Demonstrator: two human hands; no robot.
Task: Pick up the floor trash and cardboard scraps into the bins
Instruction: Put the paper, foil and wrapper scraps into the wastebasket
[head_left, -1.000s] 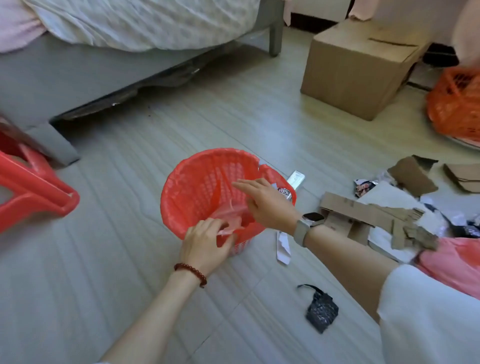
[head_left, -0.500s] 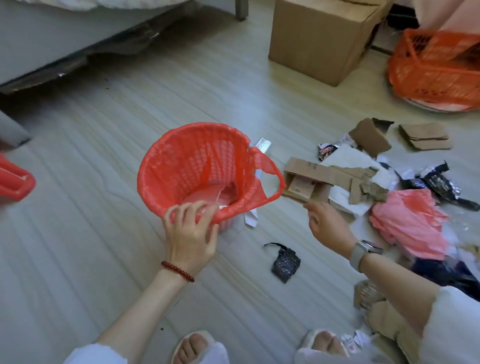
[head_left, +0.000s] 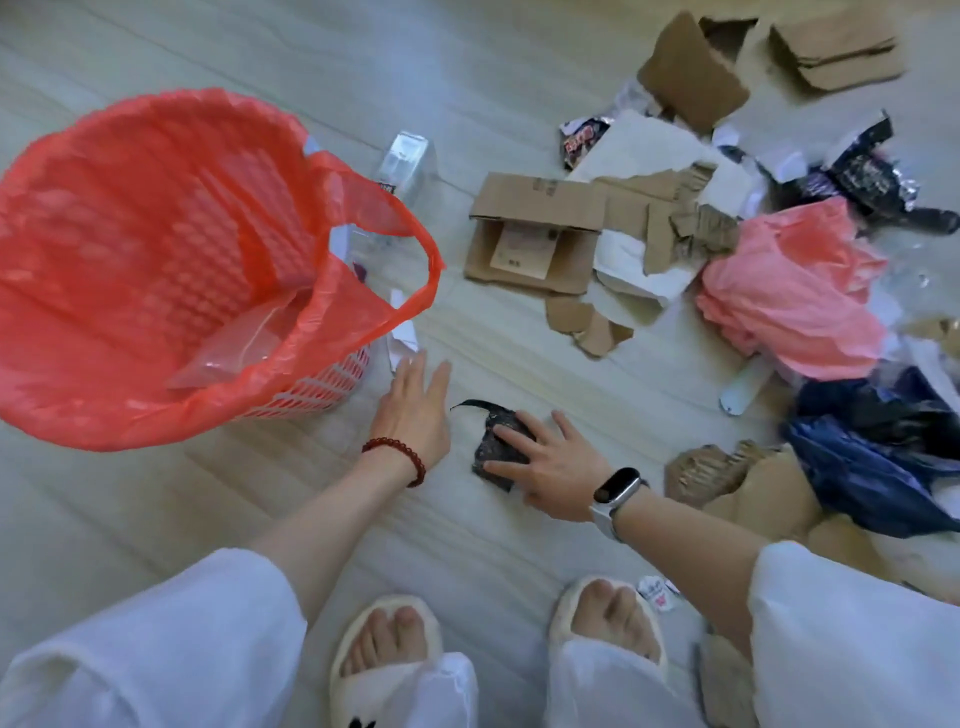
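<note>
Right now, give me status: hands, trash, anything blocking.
Right hand flat on black wrapper, fingers spread. Left hand open, empty, beside red bin. Wrapper on floor, not lifted. Path to bin unobstructed.

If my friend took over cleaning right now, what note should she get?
Left hand: open, flat, holds nothing, beside the red bin.
Right hand: fingers spread on the small black wrapper, which lies on the floor, not lifted.
Done: bin lined with a red bag; only a clear plastic piece shows inside.
Left: the black wrapper, the cardboard scraps, the pink bag, the dark blue bag, white paper and other wrappers on the floor at right.
</note>
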